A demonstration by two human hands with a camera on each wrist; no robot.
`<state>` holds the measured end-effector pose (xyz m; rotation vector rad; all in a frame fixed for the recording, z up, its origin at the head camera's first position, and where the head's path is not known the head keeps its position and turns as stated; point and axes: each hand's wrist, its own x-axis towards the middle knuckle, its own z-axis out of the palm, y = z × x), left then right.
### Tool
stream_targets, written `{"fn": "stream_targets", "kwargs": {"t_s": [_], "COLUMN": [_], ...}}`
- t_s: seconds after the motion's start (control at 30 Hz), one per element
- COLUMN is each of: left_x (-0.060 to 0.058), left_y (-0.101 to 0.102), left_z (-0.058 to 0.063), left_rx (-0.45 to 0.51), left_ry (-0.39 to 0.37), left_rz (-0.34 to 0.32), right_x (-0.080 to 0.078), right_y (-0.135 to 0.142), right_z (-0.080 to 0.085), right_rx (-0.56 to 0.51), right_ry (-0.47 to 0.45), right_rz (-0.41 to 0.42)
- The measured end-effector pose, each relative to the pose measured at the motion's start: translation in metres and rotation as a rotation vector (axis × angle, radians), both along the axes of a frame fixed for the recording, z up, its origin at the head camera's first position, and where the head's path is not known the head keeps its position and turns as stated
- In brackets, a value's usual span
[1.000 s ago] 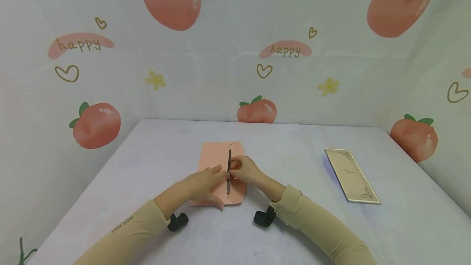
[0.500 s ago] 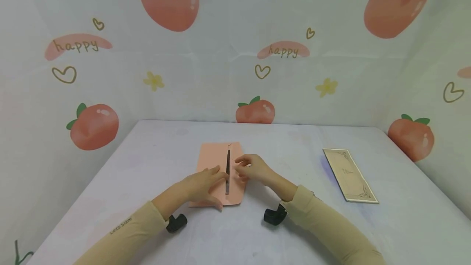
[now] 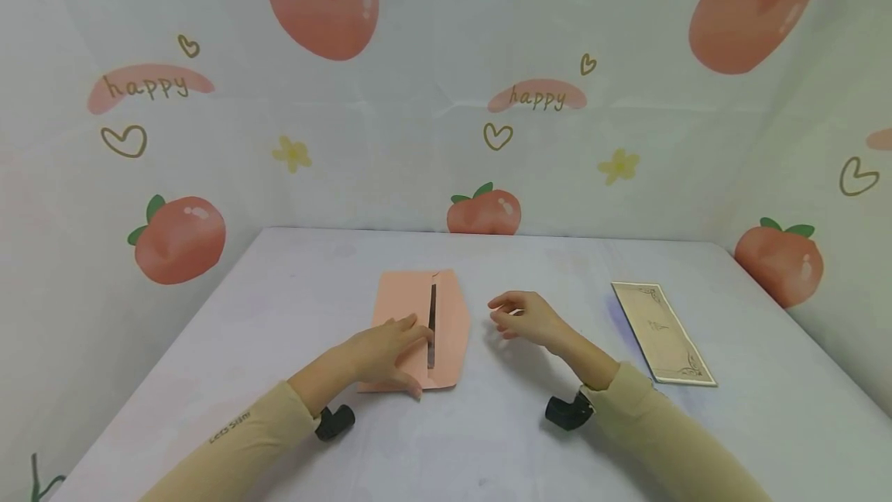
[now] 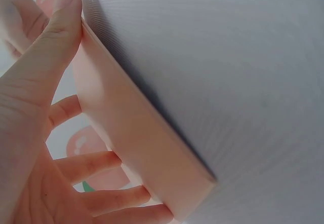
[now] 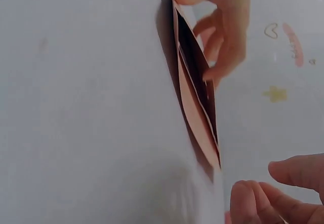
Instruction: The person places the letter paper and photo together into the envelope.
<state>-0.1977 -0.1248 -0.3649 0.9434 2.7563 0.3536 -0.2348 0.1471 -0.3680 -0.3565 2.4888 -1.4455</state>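
Observation:
A pink envelope (image 3: 453, 331) lies on the table with its flap spread out to the right. Its mouth gapes as a dark slit, and the right wrist view looks into the parted opening (image 5: 195, 77). My left hand (image 3: 386, 347) rests on the envelope with fingers spread, the fingertips by the slit and the thumb (image 4: 63, 19) at the near edge. To the right of the flap, my right hand (image 3: 526, 320) hovers above the table, fingers loosely bent, holding nothing. Farther right lies a long beige card (image 3: 662, 331) with a pale border and dark corner ornaments.
The white table (image 3: 334, 269) meets a backdrop (image 3: 390, 122) printed with peaches, hearts and flowers along its far side. A black wrist camera (image 3: 336, 423) sits under the left wrist, and another black camera (image 3: 567, 413) under the right one.
My right hand has let go at the envelope's mouth and moved right, off the flap, which now lies fully in sight. My left hand has stayed in place on the envelope.

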Motion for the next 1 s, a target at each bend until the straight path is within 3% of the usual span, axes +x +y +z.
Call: {"fn": "stream_targets", "kwargs": {"t_s": [0.23, 0.7, 1.0], "left_x": [0.000, -0.001, -0.001], "left_y": [0.000, -0.001, 0.000], "left_z": [0.001, -0.001, -0.001], "left_rx": [-0.011, 0.001, -0.002], "left_ry": [-0.014, 0.037, 0.011], "left_rz": [0.020, -0.025, -0.008], "right_x": [0.002, 0.010, 0.017], "right_y": [0.043, 0.133, 0.183], "right_z": [0.002, 0.010, 0.009], "right_rx": [0.059, 0.139, 0.231], "right_ry": [0.029, 0.098, 0.068], "right_rz": [-0.074, -0.215, -0.352]}}
